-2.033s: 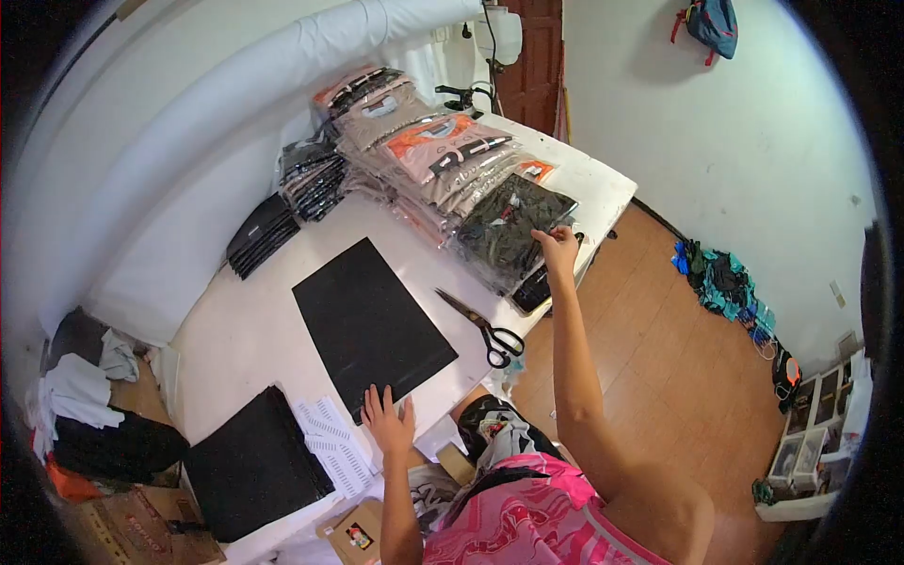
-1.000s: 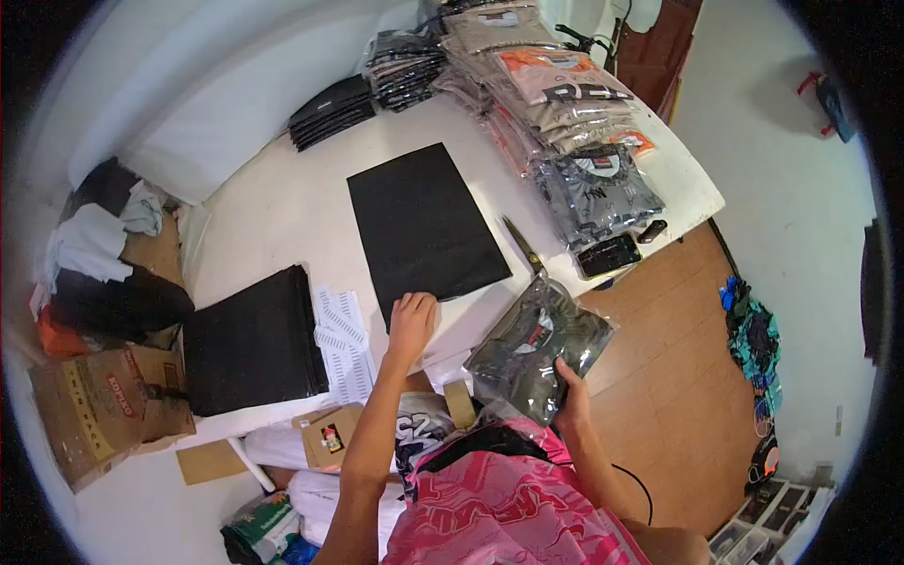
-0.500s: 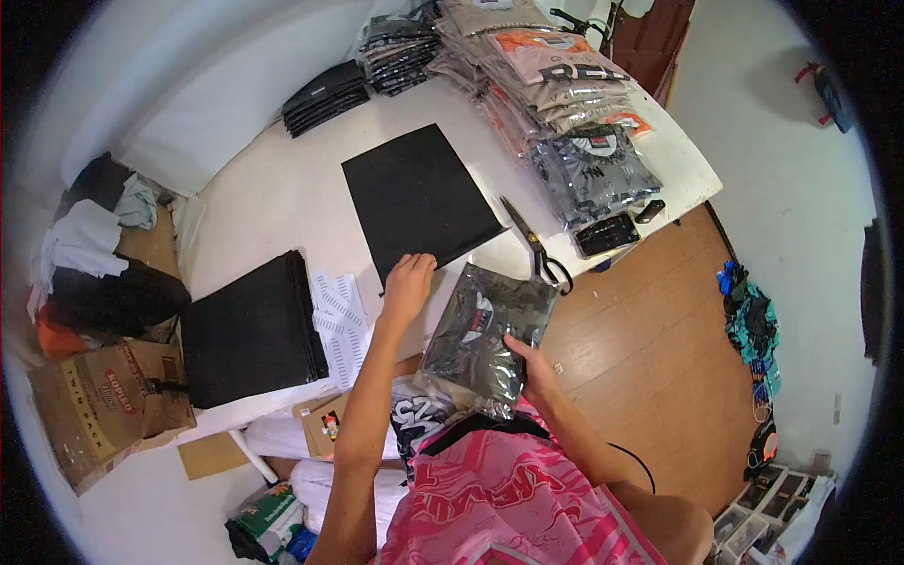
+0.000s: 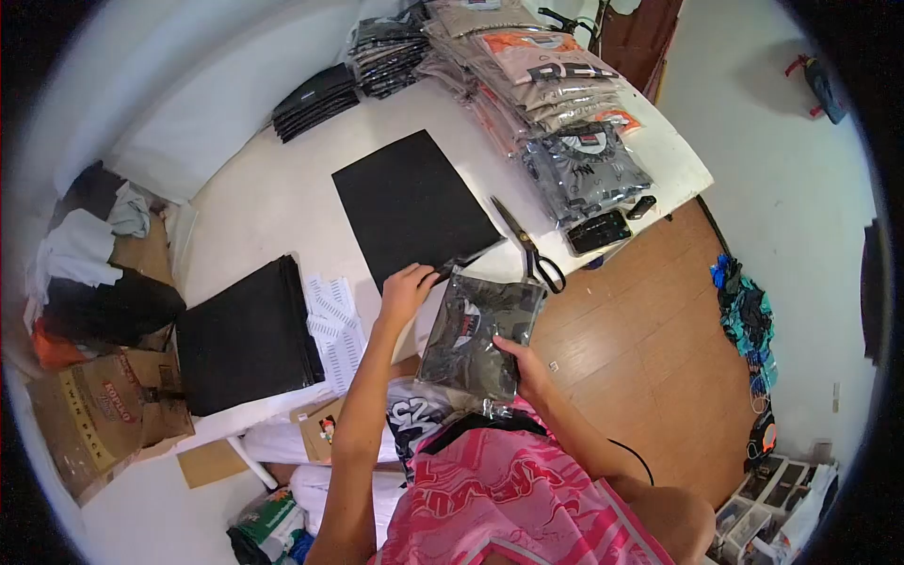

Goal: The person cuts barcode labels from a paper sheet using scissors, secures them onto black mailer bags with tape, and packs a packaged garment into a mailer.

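In my right hand (image 4: pixel 520 363) is a clear plastic pack with a dark folded garment (image 4: pixel 476 330), held by its right side with the thumb on top, over the table's front edge. My left hand (image 4: pixel 408 290) pinches the near edge of a flat black pouch (image 4: pixel 410 202), which looks slightly raised there. Black-handled scissors (image 4: pixel 529 247) lie to the pouch's right. Left of my left hand are strips of printed white labels (image 4: pixel 334 325) and a stack of black pouches (image 4: pixel 250 339).
Bagged garments (image 4: pixel 556 80) are piled at the back right, with grey packs (image 4: pixel 589 169) and a phone (image 4: pixel 599 232) in front. Black bundles (image 4: pixel 315 102) lie along the back. A cardboard box (image 4: pixel 113 414) stands at the left, and clothes (image 4: pixel 744 311) lie on the floor.
My right hand has brought a dark pack from the table's right side to near my left hand. The black pouch's near edge has lifted slightly in my left hand, and the view has shifted.
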Available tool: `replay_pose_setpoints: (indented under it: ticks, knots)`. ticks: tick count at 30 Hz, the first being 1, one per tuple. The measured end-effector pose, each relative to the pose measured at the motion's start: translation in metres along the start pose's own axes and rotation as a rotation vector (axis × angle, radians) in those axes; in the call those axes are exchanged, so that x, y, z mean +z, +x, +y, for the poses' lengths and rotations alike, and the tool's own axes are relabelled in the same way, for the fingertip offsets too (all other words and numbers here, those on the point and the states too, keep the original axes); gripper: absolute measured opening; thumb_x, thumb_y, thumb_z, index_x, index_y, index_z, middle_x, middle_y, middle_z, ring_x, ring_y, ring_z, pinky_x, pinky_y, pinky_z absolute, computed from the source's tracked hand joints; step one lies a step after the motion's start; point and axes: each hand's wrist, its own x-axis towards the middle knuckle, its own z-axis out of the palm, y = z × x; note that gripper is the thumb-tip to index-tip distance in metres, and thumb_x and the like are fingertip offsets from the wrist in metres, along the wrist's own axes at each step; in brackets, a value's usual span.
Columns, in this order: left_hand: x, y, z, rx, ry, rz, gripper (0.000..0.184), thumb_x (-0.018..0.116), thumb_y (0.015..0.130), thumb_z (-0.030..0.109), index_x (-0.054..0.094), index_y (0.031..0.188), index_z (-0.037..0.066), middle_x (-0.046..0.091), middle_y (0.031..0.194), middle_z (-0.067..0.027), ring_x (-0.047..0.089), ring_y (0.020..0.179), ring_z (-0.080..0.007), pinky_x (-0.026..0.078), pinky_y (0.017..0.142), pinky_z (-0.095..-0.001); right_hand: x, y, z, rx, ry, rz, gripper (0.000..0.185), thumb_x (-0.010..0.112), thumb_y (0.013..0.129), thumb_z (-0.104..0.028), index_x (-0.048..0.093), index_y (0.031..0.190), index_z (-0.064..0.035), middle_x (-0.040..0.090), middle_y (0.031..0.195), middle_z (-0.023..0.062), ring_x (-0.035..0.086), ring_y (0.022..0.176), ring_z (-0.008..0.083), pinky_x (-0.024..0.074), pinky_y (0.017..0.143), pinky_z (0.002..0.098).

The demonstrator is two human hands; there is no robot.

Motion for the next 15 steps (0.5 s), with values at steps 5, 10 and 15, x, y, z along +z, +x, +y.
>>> replay_pose_setpoints:
  ticks: [5, 10, 15]
  knots:
    - [-0.008, -0.006, 0.011, 0.114, 0.028, 0.071, 0.014, 0.071, 0.082, 0.013, 0.07, 0.092, 0.003, 0.065, 0.089, -0.0097, 0.063, 0.079, -0.0272, 0.051, 0.07, -0.0357, -0.007, 0.008, 0.004, -0.009, -0.019, 0.021, 0.04, 0.07, 0.083, -0.016, 0.055, 0.117, -0.002, 0.064, 0.104, 0.011, 0.063, 0.09, 0.0233, 0.0523, 0.081, 0.0379]
    - [-0.014, -0.01, 0.023, 0.213, 0.07, 0.09, 0.012, 0.07, 0.08, 0.009, 0.071, 0.091, 0.004, 0.065, 0.089, -0.0073, 0.062, 0.082, -0.0251, 0.051, 0.071, -0.0345, 0.006, 0.009, -0.002, -0.106, -0.021, 0.033, 0.042, 0.071, 0.083, -0.017, 0.054, 0.118, -0.0022, 0.064, 0.106, 0.0105, 0.063, 0.092, 0.0235, 0.0524, 0.081, 0.0386]
    - [-0.015, -0.013, 0.029, 0.251, 0.073, 0.066, 0.012, 0.07, 0.08, 0.008, 0.071, 0.091, 0.004, 0.065, 0.089, -0.0068, 0.062, 0.082, -0.0255, 0.051, 0.071, -0.0346, 0.001, 0.038, 0.003, -0.134, 0.033, 0.014, 0.043, 0.071, 0.083, -0.018, 0.053, 0.12, -0.0028, 0.063, 0.108, 0.0101, 0.062, 0.095, 0.0237, 0.0524, 0.083, 0.0393]
